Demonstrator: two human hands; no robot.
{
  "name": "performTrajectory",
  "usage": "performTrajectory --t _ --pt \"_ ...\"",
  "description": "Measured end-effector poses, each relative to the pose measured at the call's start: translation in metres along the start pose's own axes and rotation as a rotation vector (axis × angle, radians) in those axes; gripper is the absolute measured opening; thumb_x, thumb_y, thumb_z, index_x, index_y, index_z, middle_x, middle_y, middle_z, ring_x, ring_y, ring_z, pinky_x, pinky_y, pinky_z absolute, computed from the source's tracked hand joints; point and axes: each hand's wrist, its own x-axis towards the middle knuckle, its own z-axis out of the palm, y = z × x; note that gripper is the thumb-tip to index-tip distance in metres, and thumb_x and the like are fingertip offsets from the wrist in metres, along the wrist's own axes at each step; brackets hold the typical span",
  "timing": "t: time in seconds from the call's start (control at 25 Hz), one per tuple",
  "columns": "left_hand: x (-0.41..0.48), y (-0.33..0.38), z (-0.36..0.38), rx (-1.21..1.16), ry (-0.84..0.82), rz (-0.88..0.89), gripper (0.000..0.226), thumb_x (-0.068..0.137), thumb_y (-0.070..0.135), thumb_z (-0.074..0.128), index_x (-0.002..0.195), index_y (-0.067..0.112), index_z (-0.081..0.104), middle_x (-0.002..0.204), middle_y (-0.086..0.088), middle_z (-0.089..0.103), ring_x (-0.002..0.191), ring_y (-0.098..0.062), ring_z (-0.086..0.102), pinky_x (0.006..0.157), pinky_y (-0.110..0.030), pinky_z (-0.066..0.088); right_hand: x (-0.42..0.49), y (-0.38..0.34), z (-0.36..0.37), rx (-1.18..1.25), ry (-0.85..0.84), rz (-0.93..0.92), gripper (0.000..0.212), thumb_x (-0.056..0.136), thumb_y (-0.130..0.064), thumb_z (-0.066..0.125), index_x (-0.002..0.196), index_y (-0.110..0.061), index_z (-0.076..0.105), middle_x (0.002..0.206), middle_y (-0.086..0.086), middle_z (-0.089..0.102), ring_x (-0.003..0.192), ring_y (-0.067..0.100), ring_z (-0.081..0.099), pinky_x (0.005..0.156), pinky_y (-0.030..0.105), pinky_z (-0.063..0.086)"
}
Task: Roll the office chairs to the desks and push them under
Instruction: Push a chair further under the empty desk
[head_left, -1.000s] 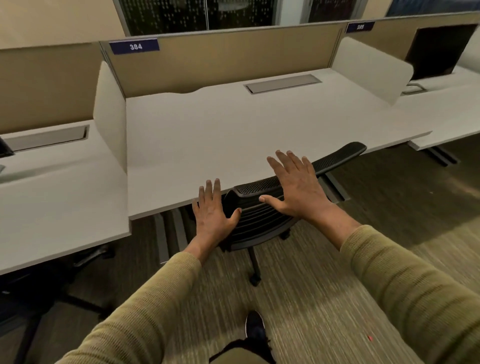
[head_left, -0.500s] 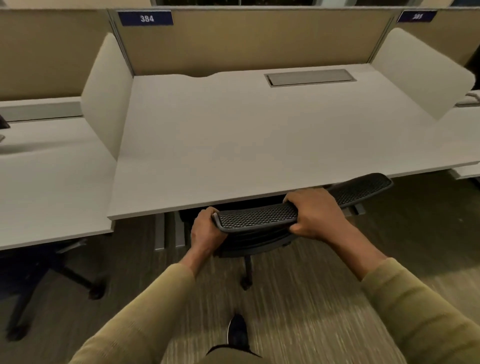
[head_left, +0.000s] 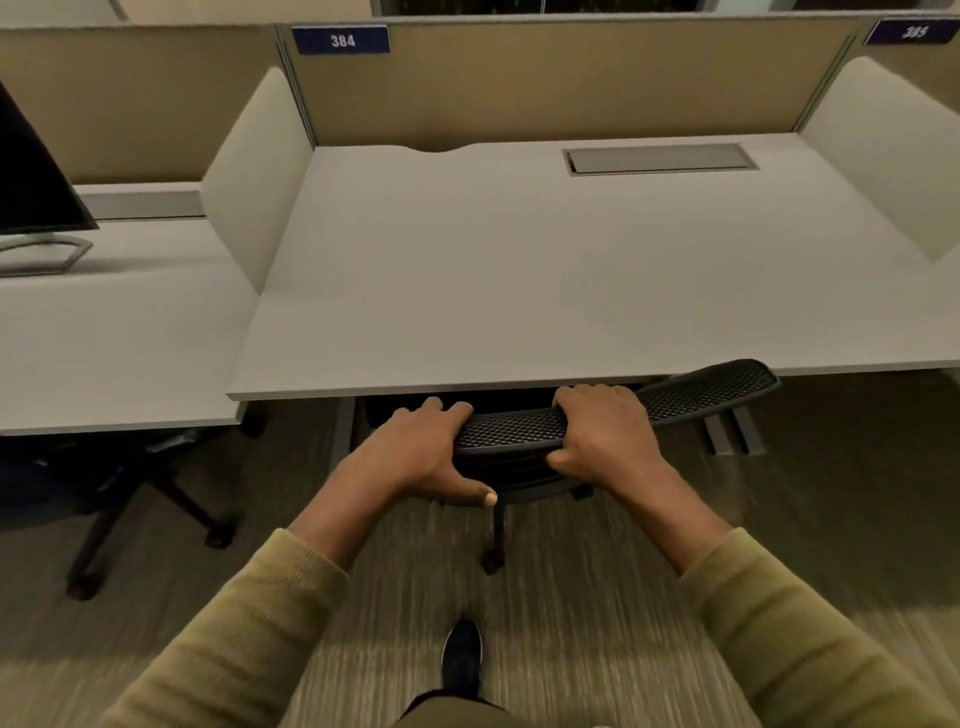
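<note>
A black mesh office chair (head_left: 696, 392) stands at the front edge of the white desk (head_left: 519, 291) marked 384. Its seat is hidden under the desktop; only the top of the backrest, one leg and a castor show. My left hand (head_left: 421, 452) grips the left end of the backrest top, thumb below it. My right hand (head_left: 602, 431) is closed over the backrest top near its middle.
A second black chair (head_left: 130, 483) sits under the left desk (head_left: 104, 343), where a monitor (head_left: 31, 182) stands. Beige partitions and white side screens bound the desk. Desk legs (head_left: 737, 431) stand at right. My shoe (head_left: 462, 660) is on the carpet.
My hands went from hovering open over the backrest to gripping it. The chair has moved further under the desk and I have stepped closer.
</note>
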Motion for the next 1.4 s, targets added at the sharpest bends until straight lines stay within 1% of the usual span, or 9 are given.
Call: performTrajectory --t 0.12,0.2,0.6,0.72,0.8,0.92,1.08,1.16,1.4 --pt "0.005 0.041 0.016 0.02 0.19 -0.142 0.058 0.077 0.053 0.071 0.126 0.026 0.055 0.12 -0.003 0.055 0.115 -0.029 0.052 0.097 -0.05 0.051 -0.008 0.005 0.004 0.029 0.008 -0.01 0.045 0.068 -0.048 0.068 0.102 -0.021 0.059 0.089 -0.003 0.059 0.093 0.025 0.061 0.091 0.04 0.043" --pt "0.005 0.05 0.024 0.036 0.276 -0.138 0.044 0.076 0.047 0.069 0.114 0.026 0.061 0.108 0.0 0.058 0.105 -0.026 0.055 0.091 -0.048 0.052 -0.014 0.013 0.006 0.038 0.016 -0.012 0.043 0.069 -0.048 0.069 0.101 -0.021 0.059 0.085 -0.005 0.052 0.092 0.024 0.06 0.091 0.041 0.043" --pt "0.002 0.086 0.041 0.045 0.378 -0.039 0.038 0.074 0.051 0.066 0.107 0.031 0.068 0.094 0.01 0.06 0.092 -0.016 0.055 0.079 -0.039 0.054 -0.047 0.061 0.004 0.092 0.09 -0.064 0.042 0.068 -0.048 0.068 0.102 -0.023 0.06 0.09 -0.006 0.061 0.09 0.019 0.059 0.093 0.039 0.044" --pt "0.01 0.106 0.041 0.042 0.376 -0.002 0.036 0.074 0.05 0.066 0.104 0.031 0.067 0.092 0.011 0.059 0.09 -0.014 0.054 0.077 -0.038 0.054 -0.06 0.097 -0.001 0.087 0.122 -0.123 0.054 0.067 -0.058 0.053 0.109 -0.026 0.062 0.092 -0.008 0.063 0.089 0.017 0.06 0.091 0.04 0.046" --pt "0.016 0.119 0.04 0.04 0.374 0.016 0.034 0.073 0.05 0.066 0.102 0.031 0.066 0.09 0.011 0.058 0.088 -0.014 0.054 0.076 -0.038 0.054 -0.072 0.135 -0.002 0.05 0.25 -0.103 0.056 0.064 -0.057 0.044 0.105 -0.026 0.065 0.088 -0.008 0.065 0.084 0.018 0.061 0.086 0.04 0.046" --pt "0.024 0.135 0.04 0.045 0.369 0.025 0.034 0.072 0.051 0.066 0.1 0.032 0.066 0.089 0.011 0.058 0.087 -0.014 0.054 0.076 -0.037 0.054 -0.081 0.187 -0.002 0.034 0.379 -0.024 0.043 0.063 -0.043 0.051 0.095 -0.022 0.07 0.082 -0.004 0.067 0.079 0.023 0.063 0.081 0.04 0.045" --pt "0.04 0.146 0.033 0.023 0.37 0.008 0.033 0.071 0.049 0.066 0.1 0.033 0.066 0.09 0.011 0.06 0.089 -0.014 0.057 0.076 -0.036 0.054 -0.066 0.203 -0.009 0.034 0.389 -0.004 0.041 0.06 -0.039 0.049 0.088 -0.02 0.072 0.075 -0.003 0.067 0.071 0.026 0.062 0.075 0.038 0.048" --pt "0.05 0.147 0.029 0.016 0.377 0.003 0.033 0.07 0.046 0.066 0.099 0.032 0.067 0.09 0.011 0.063 0.088 -0.015 0.059 0.074 -0.035 0.053 -0.059 0.207 -0.01 0.053 0.384 0.007 0.036 0.059 -0.034 0.057 0.088 -0.019 0.072 0.076 -0.001 0.068 0.072 0.027 0.063 0.075 0.039 0.048" --pt "0.082 0.148 0.02 0.03 0.399 0.052 0.025 0.071 0.044 0.067 0.091 0.029 0.065 0.081 0.01 0.057 0.079 -0.017 0.053 0.061 -0.03 0.034 -0.039 0.221 -0.006 0.028 0.354 0.071 0.035 0.058 -0.023 0.075 0.092 -0.016 0.073 0.075 0.0 0.066 0.071 0.027 0.061 0.073 0.037 0.045"
